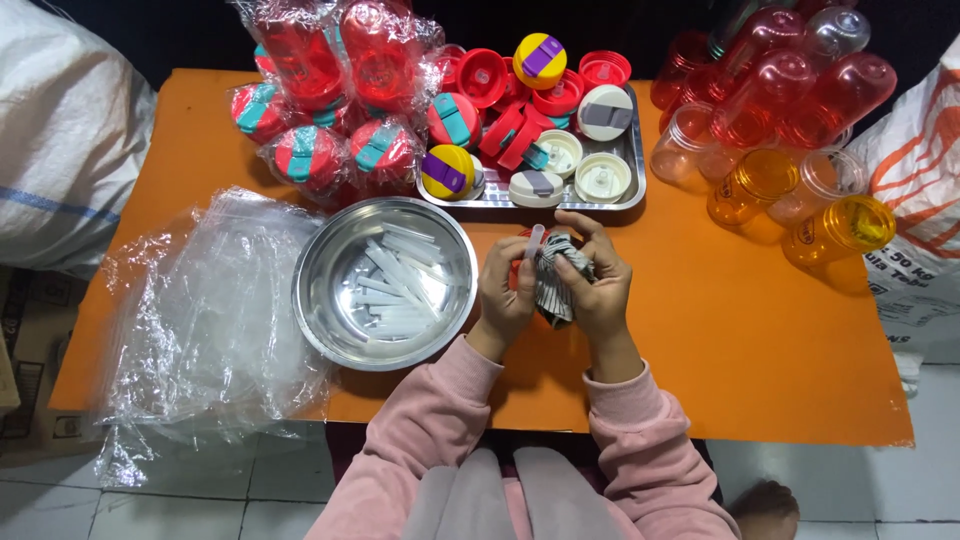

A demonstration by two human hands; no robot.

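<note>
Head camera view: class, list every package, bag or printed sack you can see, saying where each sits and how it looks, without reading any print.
White sack: far left, bulging, woven, with a blue stripe.
Printed sack: far right, white with orange and dark markings.
Clear bags: flat pile on the orange table's left, beside the steel bowl.
Wrapped bottles: top of table, red with teal lids, each in clear plastic.
Cardboard box: lower left, brown, on the floor.

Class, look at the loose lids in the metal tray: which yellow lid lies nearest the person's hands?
The yellow lid with a purple strap at the tray's front left corner. The other yellow lid sits at the back, far from the left hand and right hand.
</note>
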